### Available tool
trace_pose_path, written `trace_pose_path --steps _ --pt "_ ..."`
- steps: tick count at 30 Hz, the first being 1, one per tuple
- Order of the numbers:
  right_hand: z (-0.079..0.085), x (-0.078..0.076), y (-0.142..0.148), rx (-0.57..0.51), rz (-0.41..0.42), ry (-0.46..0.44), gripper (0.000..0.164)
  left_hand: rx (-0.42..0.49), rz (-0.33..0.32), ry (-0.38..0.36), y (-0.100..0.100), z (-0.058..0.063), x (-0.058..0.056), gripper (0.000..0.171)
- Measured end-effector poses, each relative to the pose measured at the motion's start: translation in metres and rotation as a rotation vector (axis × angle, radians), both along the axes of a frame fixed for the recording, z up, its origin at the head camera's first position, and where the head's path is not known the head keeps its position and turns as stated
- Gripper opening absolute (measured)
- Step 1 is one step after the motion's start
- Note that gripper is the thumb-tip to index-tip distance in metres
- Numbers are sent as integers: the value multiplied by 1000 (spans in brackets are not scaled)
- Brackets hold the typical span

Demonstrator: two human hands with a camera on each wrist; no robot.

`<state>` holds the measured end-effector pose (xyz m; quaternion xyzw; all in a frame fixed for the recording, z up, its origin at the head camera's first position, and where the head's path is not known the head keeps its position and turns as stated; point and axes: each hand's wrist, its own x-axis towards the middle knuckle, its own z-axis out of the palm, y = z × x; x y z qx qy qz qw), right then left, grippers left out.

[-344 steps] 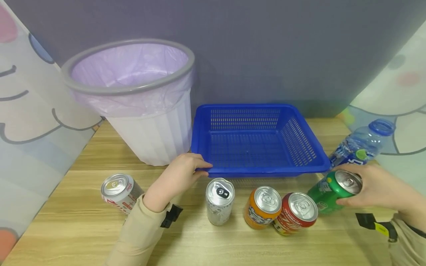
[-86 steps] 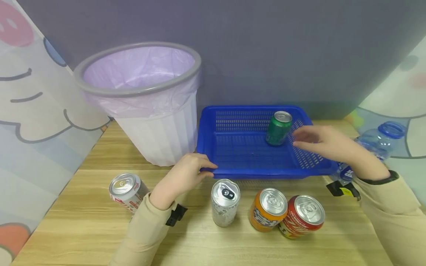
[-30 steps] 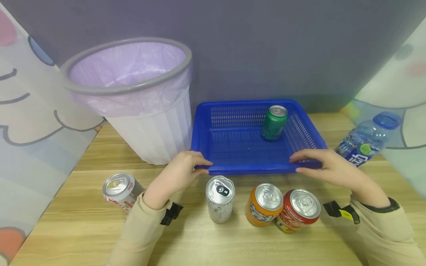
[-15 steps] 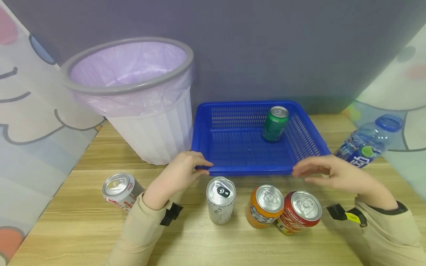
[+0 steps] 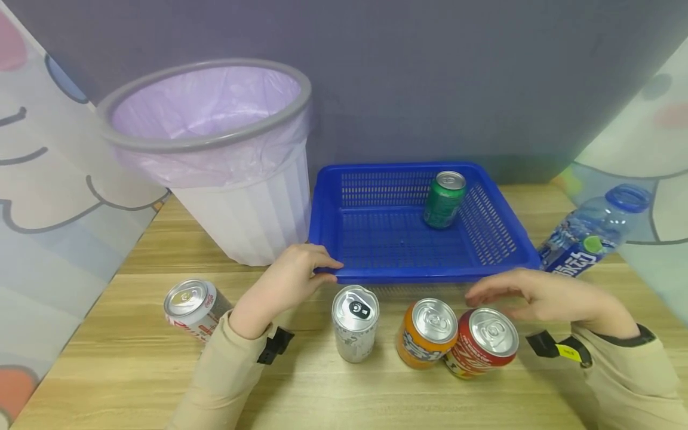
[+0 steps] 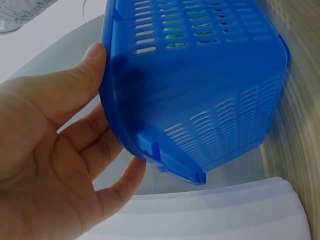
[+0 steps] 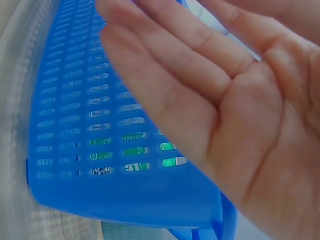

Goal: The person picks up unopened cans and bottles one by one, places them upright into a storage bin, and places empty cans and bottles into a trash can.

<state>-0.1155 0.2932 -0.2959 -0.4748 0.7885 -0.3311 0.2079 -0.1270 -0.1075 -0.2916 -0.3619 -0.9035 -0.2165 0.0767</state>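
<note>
My left hand (image 5: 292, 272) pinches the near left corner of the blue plastic basket (image 5: 398, 276), thumb on one side of the rim and fingers on the other in the left wrist view. A green soda can (image 5: 444, 202) stands upright inside the basket at the back right. My right hand (image 5: 548, 298) holds nothing, its fingers loosely bent just behind the red soda can (image 5: 480, 349) and in front of the basket's near right corner. In the right wrist view the palm and fingers (image 7: 165, 95) show beside the basket's slotted wall.
Left of the red can stand an orange soda can (image 5: 424, 340) and an opened white can (image 5: 355, 328). Another silver-white can (image 5: 196, 307) is by my left forearm. A lined white bin (image 5: 249, 221) stands left of the basket, a blue-capped bottle (image 5: 591, 233) right of it.
The green can, earlier in my right hand at the table's right, now stands in the basket. My right hand then drew back over the near rim toward the red can. My left hand stays put.
</note>
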Motion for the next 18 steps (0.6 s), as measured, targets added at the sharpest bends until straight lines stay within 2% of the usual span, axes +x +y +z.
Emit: trace_pose_path --steps 8,14,18 --pt "-8 -2 9 -47 103 -11 69 -9 -4 -4 1 1 0 20" --pt "-12 -7 4 -109 225 -22 73 -5 -1 -19 1 2 1 21" --pt "-15 -11 0 -154 302 17 78 -6 4 -22 1 2 1 21"
